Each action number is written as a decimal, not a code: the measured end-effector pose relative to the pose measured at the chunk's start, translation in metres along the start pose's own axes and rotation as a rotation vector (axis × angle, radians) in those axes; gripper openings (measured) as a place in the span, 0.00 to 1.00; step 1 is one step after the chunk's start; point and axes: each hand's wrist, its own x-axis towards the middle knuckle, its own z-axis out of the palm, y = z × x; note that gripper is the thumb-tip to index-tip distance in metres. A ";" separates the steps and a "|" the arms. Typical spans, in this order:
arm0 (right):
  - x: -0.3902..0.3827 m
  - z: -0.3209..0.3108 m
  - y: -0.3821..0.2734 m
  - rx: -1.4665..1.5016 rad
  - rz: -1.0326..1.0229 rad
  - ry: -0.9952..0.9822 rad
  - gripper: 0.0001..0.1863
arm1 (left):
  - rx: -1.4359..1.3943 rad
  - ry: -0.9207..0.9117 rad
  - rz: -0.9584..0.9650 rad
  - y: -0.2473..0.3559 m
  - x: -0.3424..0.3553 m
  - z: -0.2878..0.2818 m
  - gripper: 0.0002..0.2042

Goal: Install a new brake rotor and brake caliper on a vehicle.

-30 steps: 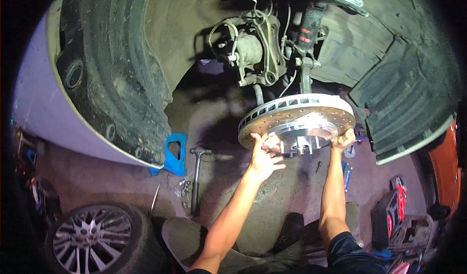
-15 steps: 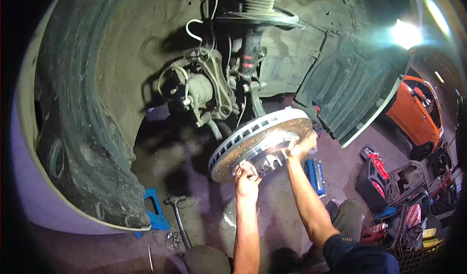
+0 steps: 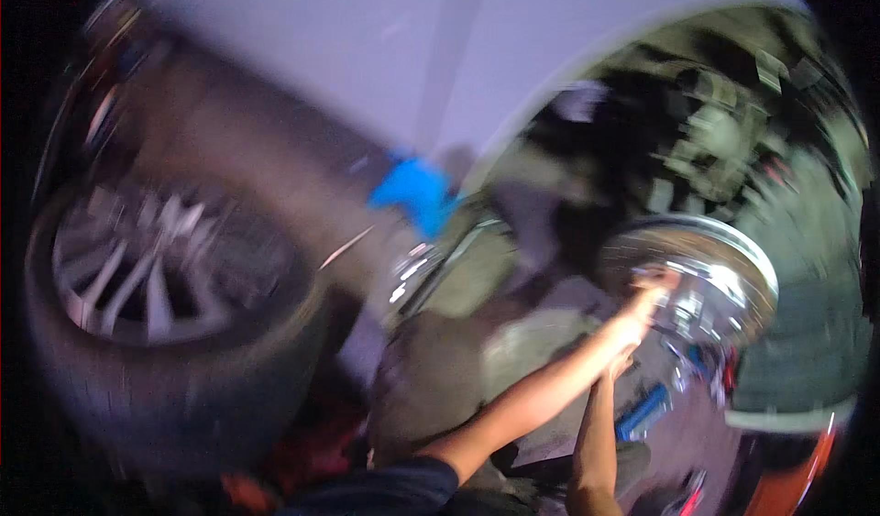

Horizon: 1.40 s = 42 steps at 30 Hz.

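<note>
Has L hand point(image 3: 654, 289) up at brake disc point(image 3: 710, 278), overlapping L part of its shiny face nr centre. Can't tell finger spread or grip there, too blurred. Has R hand point(image 3: 621, 362) lower, right by L wrist in view. Can't tell whether touching it; can't make out finger opening or any hold either. Extends L forearm diag. up to R, w/ dark sleeve point(image 3: 394, 488) at lower end; has R forearm bare, nearly vert.

Shows disc at R of view, tilted, just below blurred brake caliper point(image 3: 715, 140) & next to dark-greenish liner point(image 3: 797, 333), in wheel-arch area. Shows pale lilac body panel point(image 3: 367, 67) across top, w/ blue stand point(image 3: 417, 191) nr its lower edge. Has thin rod point(image 3: 346, 247) & small shiny metal bits point(image 3: 408, 278) on floor point(image 3: 229, 131) nr stand.

Shows wheel point(image 3: 183, 369) at L, silver spokes facing up, well apart from disc. Has blue obj. point(image 3: 644, 412) on floor below disc, nr R forearm; shows orange surface point(image 3: 793, 475) at lower R.
</note>
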 end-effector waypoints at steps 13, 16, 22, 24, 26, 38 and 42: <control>-0.177 0.125 0.162 -0.907 -1.032 -1.026 0.26 | 0.111 0.035 0.091 0.007 0.019 -0.007 0.35; -0.244 0.183 0.158 -0.768 -1.129 -1.159 0.22 | 0.202 0.142 0.087 0.014 0.017 -0.019 0.35; -0.171 0.255 0.231 -1.256 -1.153 -0.829 0.19 | 0.321 0.058 -0.069 -0.015 0.006 0.055 0.37; -0.264 0.258 0.210 -1.188 -0.926 -1.086 0.17 | 0.398 0.156 -0.070 0.007 0.012 -0.010 0.38; -0.253 0.240 0.210 -0.738 -1.662 -1.046 0.15 | 0.438 0.101 -0.159 0.014 0.014 -0.018 0.38; -0.089 0.010 0.041 -0.696 -0.418 -0.115 0.14 | 0.090 0.013 -0.310 0.044 0.008 -0.039 0.26; -0.059 -0.018 -0.014 -0.031 -0.109 -0.107 0.16 | -0.051 -0.200 -0.232 0.030 0.020 -0.046 0.19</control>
